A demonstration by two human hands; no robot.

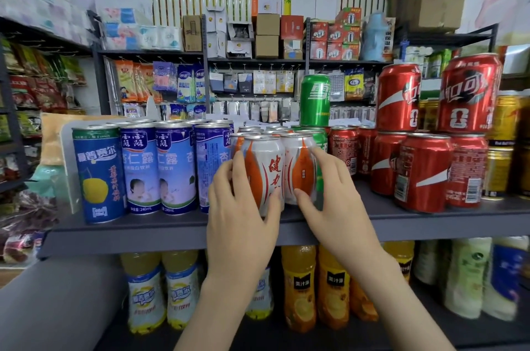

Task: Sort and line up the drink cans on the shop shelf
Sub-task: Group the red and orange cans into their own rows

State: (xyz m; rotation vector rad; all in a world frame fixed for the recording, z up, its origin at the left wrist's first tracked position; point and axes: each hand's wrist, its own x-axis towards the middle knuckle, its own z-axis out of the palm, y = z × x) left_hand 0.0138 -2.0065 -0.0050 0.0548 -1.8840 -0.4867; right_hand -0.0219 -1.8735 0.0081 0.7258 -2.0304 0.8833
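Gripping glossy cylindrical lettered can (269,167) in curled left hand (241,221), smooth neighbouring can (298,162) in curled right hand (335,207), on matte shelf (172,233).

Left hand (241,215) gripping white-orange can (266,167), right hand (335,207) gripping neighbouring can (298,164)

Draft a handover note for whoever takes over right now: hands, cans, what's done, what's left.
Left hand grips the left orange-and-white can; right hand grips the right orange-and-white can, both at the shelf front.
Done: blue cans lined up left, red cans stacked right.
Left: align these two; probably rehome the green can perched on others behind.
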